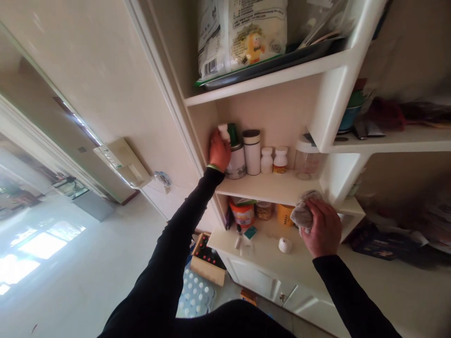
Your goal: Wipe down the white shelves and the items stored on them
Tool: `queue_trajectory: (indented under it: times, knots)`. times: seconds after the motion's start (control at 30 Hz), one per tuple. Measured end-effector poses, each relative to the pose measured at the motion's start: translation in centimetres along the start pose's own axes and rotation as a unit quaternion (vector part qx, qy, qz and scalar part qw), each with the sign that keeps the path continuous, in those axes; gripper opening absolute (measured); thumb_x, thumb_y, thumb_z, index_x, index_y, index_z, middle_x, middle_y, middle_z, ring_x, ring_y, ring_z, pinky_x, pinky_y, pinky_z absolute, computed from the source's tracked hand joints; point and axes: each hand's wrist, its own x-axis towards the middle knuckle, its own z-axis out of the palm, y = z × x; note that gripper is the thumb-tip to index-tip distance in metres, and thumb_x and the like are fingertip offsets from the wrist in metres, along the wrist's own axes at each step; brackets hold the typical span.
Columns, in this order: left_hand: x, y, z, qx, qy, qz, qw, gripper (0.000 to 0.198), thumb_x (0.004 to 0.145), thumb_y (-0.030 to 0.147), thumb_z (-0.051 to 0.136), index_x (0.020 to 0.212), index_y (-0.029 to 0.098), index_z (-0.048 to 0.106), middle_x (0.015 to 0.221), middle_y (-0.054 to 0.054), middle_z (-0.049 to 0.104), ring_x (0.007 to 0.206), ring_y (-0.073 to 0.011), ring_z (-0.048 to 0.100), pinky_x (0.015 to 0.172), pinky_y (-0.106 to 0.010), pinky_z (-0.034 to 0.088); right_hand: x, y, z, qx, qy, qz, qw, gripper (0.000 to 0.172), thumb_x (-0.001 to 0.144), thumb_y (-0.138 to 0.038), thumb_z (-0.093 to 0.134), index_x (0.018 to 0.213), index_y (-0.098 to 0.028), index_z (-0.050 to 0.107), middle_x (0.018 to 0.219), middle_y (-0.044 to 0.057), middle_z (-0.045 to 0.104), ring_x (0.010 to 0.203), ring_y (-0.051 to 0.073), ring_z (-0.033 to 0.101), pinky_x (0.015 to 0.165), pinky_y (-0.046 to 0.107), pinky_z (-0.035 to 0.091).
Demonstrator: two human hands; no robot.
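Observation:
My left hand (220,152) is closed around a small white bottle (223,129) at the left end of the middle shelf (260,186). Right beside it stand a can with a grey pattern (237,162), a dark green container (231,134) partly hidden behind, and a white tumbler with a dark lid (252,155). Two more small white bottles, one plain (267,160) and one with an orange label (280,160), stand farther right, before a clear jar (307,159). In my right hand (322,227) is a crumpled grey cloth (303,213), just below the shelf's front edge.
Above, a large printed bag (243,37) sits on a dark tray. Below are an orange-red tub (243,215), a yellow container (284,215) and a round white object (285,245) on the cabinet top. Crated bottles (207,253) stand on the floor. A wall intercom (123,162) hangs left.

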Motion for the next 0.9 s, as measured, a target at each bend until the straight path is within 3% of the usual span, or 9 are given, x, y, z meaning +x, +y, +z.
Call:
queue_trajectory:
  times: [0.2,0.47,0.63,0.77,0.9]
  knots:
    - [-1.7,-0.7,0.1,-0.076,-0.001,0.037,0.996,0.073,0.104,0.012,0.058,0.174,0.015,0.037,0.187,-0.023,0.031,0.175,-0.0311,0.036,0.146,-0.050,0.030,-0.1,0.1,0.0,0.005,-0.006,0.004,1.000,0.078,0.082,-0.006,0.068,0.158,-0.018,0.059,0.142,0.017,0.075,0.136,0.036,0.072,0.119,0.056,0.061]
    - [-1.2,-1.0,0.5,-0.109,-0.007,0.025,0.994,0.071,0.110,0.028,0.057,0.177,0.020,0.034,0.187,-0.018,0.034,0.176,-0.0324,0.034,0.147,-0.052,0.027,0.4,-0.2,-0.3,0.016,-0.012,0.003,1.000,0.079,0.086,-0.007,0.069,0.162,-0.020,0.055,0.141,0.019,0.076,0.133,0.042,0.074,0.114,0.061,0.063]
    - [-3.8,-1.0,-0.1,-0.061,0.014,0.070,0.996,0.067,0.108,0.021,0.053,0.174,0.017,0.038,0.189,-0.019,0.028,0.179,-0.0297,0.025,0.147,-0.051,0.024,0.6,-0.4,-0.4,0.008,-0.008,-0.002,1.000,0.078,0.088,-0.007,0.067,0.164,-0.020,0.053,0.138,0.019,0.077,0.130,0.043,0.076,0.111,0.062,0.065]
    - [-5.6,-0.8,-0.6,0.003,0.009,0.078,0.997,0.061,0.100,0.013,0.059,0.160,0.018,0.057,0.182,-0.021,0.039,0.176,-0.0335,0.031,0.144,-0.055,0.031,0.6,-0.3,-0.2,0.005,-0.004,0.005,1.000,0.080,0.088,-0.006,0.066,0.165,-0.024,0.053,0.137,0.019,0.078,0.128,0.044,0.077,0.111,0.061,0.066]
    - [-5.8,-0.6,-0.7,0.029,-0.001,0.072,0.997,0.056,0.096,0.013,0.062,0.152,0.018,0.064,0.168,-0.022,0.053,0.166,-0.0366,0.046,0.142,-0.060,0.036,0.5,-0.1,-0.1,-0.006,0.004,-0.007,1.000,0.078,0.086,-0.008,0.068,0.162,-0.021,0.055,0.137,0.018,0.077,0.126,0.042,0.077,0.111,0.060,0.067]
